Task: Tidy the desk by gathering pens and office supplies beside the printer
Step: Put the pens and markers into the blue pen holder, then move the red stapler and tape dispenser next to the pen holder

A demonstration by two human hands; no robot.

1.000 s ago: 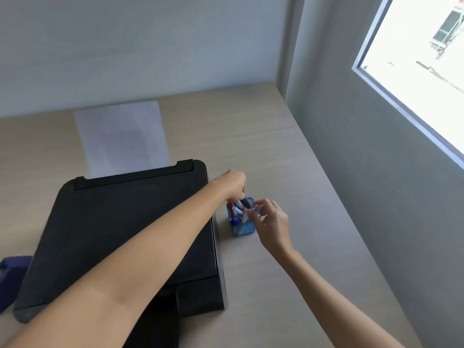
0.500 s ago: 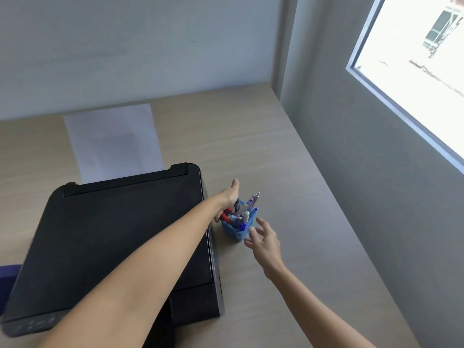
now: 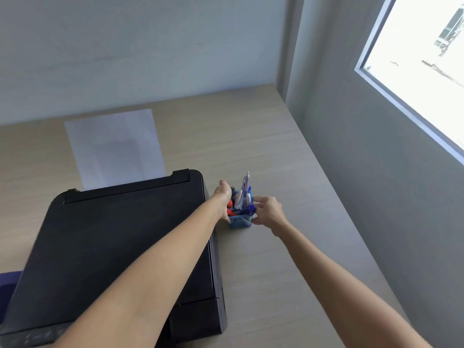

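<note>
Two forearms reach out from the 6 o'clock edge toward a small blue pen holder that stands on the tabletop just beside the right flank of the black printer. The left hand crosses the printer's corner and lies flat against the holder's 9 o'clock side, fingers straight and pointing away. The right hand cups the 3 o'clock side, its fingers curled against the rim and the blue pen cap there; whether it pinches that pen or only steadies the holder I cannot tell. Between the hands the pens stand bunched and mostly upright, a pale lilac one tallest, red and dark ones lower on the left.

The step in hand looks like settling the filled holder in its place by the printer. Judging by the bare tabletop around it, the gathering seems close to done. The next move calls for a gentle squaring of the holder against the printer, with care that the tall pens do not tip it over.

Farther off, at 11 o'clock, a white sheet of paper rises from the printer's rear feed. At 2 o'clock a bright window sits in the side wall.
</note>
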